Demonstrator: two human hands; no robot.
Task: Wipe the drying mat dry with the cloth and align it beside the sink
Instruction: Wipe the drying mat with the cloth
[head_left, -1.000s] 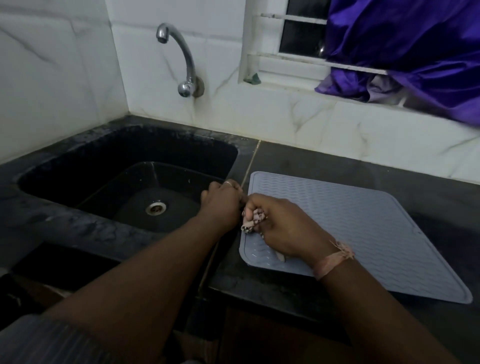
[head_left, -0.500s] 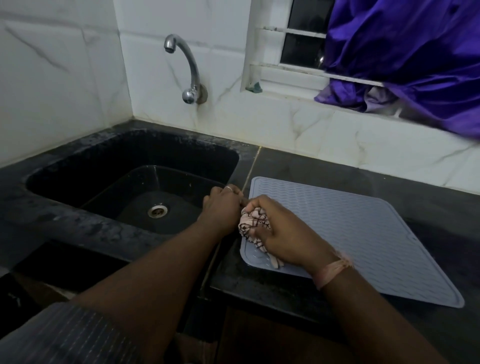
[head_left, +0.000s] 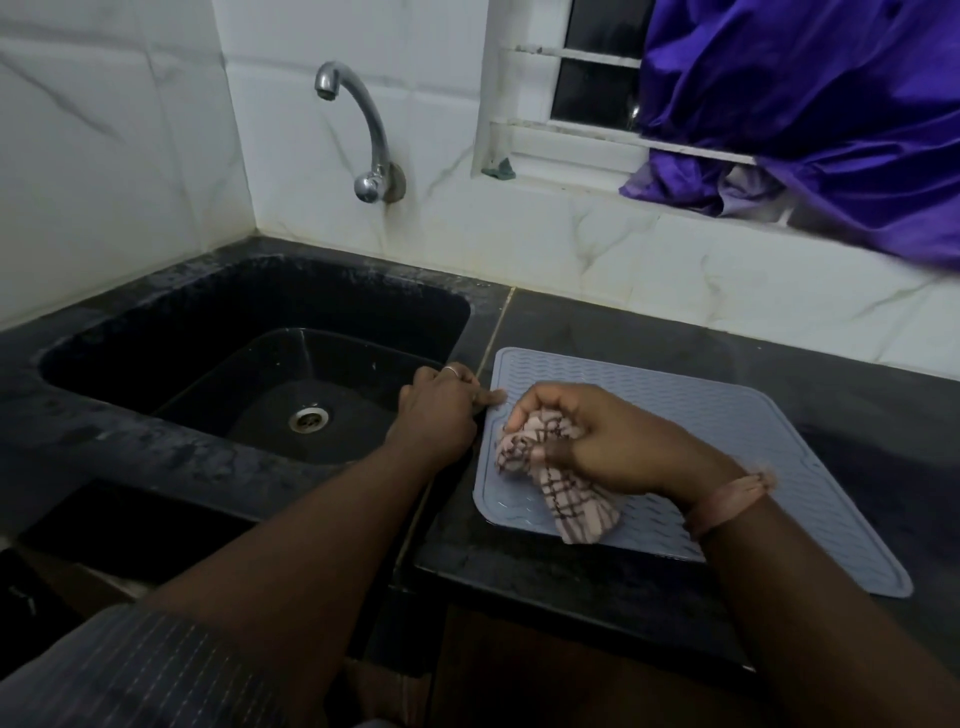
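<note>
Both hands on the mat — its left edge runs along the sink.

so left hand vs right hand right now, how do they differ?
The left hand holds no cloth and pins the mat's sink-side edge; the right hand is bunched around the checked cloth. The left wears a ring, the right a wristband. Both touch the mat.
</note>
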